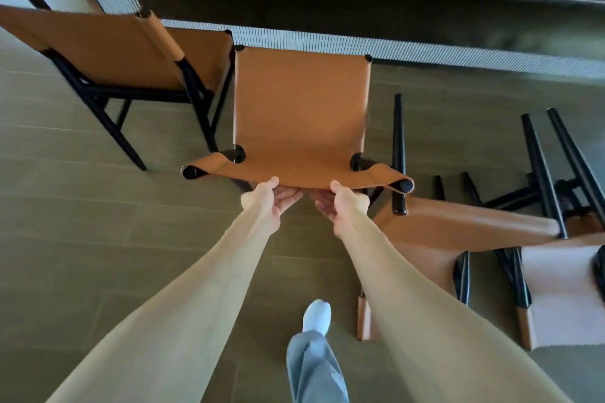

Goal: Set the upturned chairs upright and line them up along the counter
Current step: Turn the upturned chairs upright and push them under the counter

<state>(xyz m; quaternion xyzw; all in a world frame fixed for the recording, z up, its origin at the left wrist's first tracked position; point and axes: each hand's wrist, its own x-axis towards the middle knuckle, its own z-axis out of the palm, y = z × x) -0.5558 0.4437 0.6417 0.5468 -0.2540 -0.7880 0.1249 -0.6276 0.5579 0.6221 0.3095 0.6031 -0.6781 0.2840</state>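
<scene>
Nearest the camera are the person's two bare forearms, reaching forward and down over a grey trouser leg [311, 366] and a pale shoe [317, 316]. The left hand [273, 198] and the right hand [340, 204] both hold the top edge of the backrest of the middle chair [299, 114], thumbs on the near face and fingers curled under the tan sling, close together near its centre. That two-handed hold in the middle probably serves to steer the chair squarely and slide it toward the counter [327, 42] without twisting it. This chair stands upright, its seat pointing at the ribbed counter front, its far corners just short of that panel. Just beside it on the left stands another upright chair [114, 52], turned somewhat askew, so the row seems only partly straightened. To the right, near the held chair's back post, an upturned chair [474, 222] lies on the floor with its black legs sticking up, and a paler chair [563, 291] lies against it at the frame edge; whether that one is tipped or inverted is hard to tell. Judging by this, part of the task is done and the fallen chairs remain. The floor is of long greenish-brown tiles [82, 222]. No brand, label or writing can be read anywhere in view.
</scene>
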